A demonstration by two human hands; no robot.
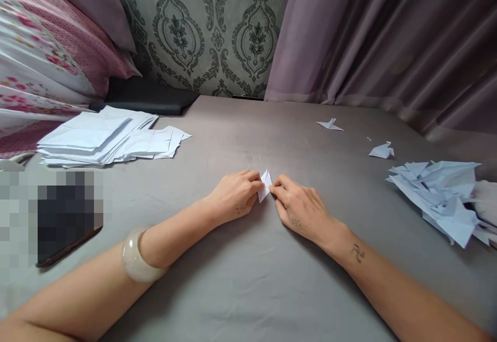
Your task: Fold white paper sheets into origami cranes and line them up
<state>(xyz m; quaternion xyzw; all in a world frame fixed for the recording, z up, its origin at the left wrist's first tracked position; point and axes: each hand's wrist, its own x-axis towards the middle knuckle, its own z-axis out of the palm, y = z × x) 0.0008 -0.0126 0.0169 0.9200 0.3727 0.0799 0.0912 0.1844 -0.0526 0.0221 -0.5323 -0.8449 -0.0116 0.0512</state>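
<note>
A small piece of folded white paper (265,186) stands between my hands at the middle of the grey cloth surface (248,290). Its outline is a narrow diamond with a pointed top. My left hand (237,194) pinches its left edge, with the fingers curled together. On the opposite edge, the thumb and index finger of my right hand (303,204) close on the paper near its middle. The fingers cover part of both sides, so the finer folds are hidden.
At the left lie a stack of white paper sheets (89,137), a black folded item (151,96) and a blurred-out dark device (66,217). Folded paper figures (330,124) sit at the back right, one a bird-like shape (382,150). A heap of folded papers (442,191) is at far right.
</note>
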